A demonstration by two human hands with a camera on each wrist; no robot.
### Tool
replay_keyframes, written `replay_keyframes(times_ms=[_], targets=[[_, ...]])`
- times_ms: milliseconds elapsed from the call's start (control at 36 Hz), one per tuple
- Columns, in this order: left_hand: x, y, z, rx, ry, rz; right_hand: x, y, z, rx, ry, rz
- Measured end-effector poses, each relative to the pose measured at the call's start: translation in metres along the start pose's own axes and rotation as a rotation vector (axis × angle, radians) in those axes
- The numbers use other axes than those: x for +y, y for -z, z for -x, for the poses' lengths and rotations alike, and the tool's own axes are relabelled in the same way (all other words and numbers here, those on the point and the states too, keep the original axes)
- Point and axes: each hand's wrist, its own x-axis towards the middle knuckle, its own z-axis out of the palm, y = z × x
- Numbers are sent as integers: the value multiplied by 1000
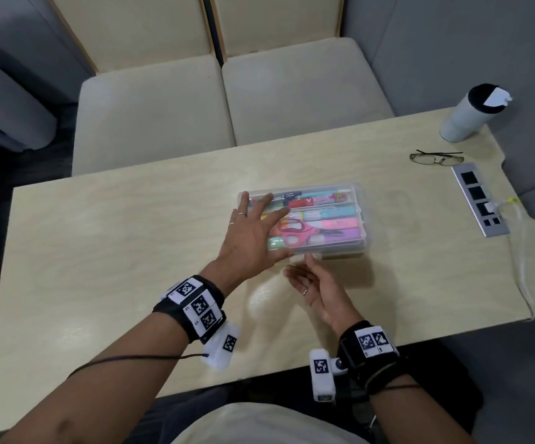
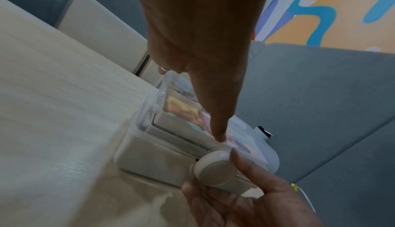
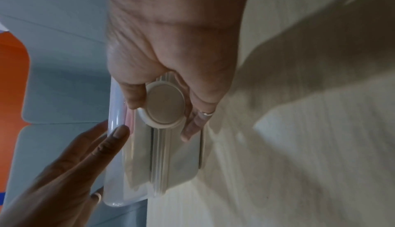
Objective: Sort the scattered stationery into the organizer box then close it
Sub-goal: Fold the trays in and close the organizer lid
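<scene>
- A person is closing a clear organizer box [image 1: 301, 219] sitting near the middle of a pale wood-grain desk [image 1: 115, 251], its lid already lying down over the contents.
- The left hand [image 1: 253, 232] is lying flat on the lid with fingers straight and spread, pressing it down and gripping nothing.
- The right hand [image 1: 314, 283] is working at the box's near edge; the wrist views are showing its thumb and fingers curled round a round white latch knob [image 3: 163, 105] on the front of the box.
- Through the lid, pastel markers [image 1: 330, 216] and pink-handled scissors [image 1: 295, 233] are showing packed inside, and no loose stationery is lying on the desk, so sorting looks finished and only the fastening appears to be left.
- The next move is probably calling for steady downward pressure from the flat hand while the other is turning or pressing the knob home; whether the latch is already engaged cannot be told from these views.
- Well apart at the desk's far right, folded eyeglasses [image 1: 436, 158] are resting near a white tumbler [image 1: 468, 113] with a dark lid.
- A metal power-socket strip [image 1: 481, 200] is set into the desk's right side, with a white cable [image 1: 519, 261] plugged in and trailing toward the near edge.
- Two cream seat cushions [image 1: 227, 104] are facing the desk from the far side, with grey upholstered panels to the sides.
</scene>
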Motion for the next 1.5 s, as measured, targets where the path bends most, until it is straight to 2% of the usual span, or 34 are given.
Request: replay_keyframes(times_ms=[111,222,306,389,444,639,694,806,889,1000,1139,1333,1500], targets=[[2,3,-1,14,3,16,7,0,-2,112,136,174],[2,7,0,34,-3,40,6,-8,0,274,300,453],[2,6,1,52,-5,46,3,-17,4,403,345,563],[4,7,1,66,1,61,6,-21,1,450,362,589],[4,9,1,73,0,63,9,-19,-3,421,364,553],[8,17,6,127,2,153,-1,-9,-8,113,299,184],[10,19,9,126,17,184,-3,-6,-10,88,283,148],[11,21,10,109,22,184,0,-5,-16,150,293,118],[7,23,10,69,-21,82,-2,-6,-16,190,302,122],[6,30,7,15,-15,9,-8,-2,-17,147,270,157],[4,36,1,-18,8,30,-12,-1,-19,143,251,189],[-8,39,-6,0,-30,27,-13,-5,-13,139,241,215],[-23,38,-17,-19,-120,6,-21,28,-14,180,251,466]])
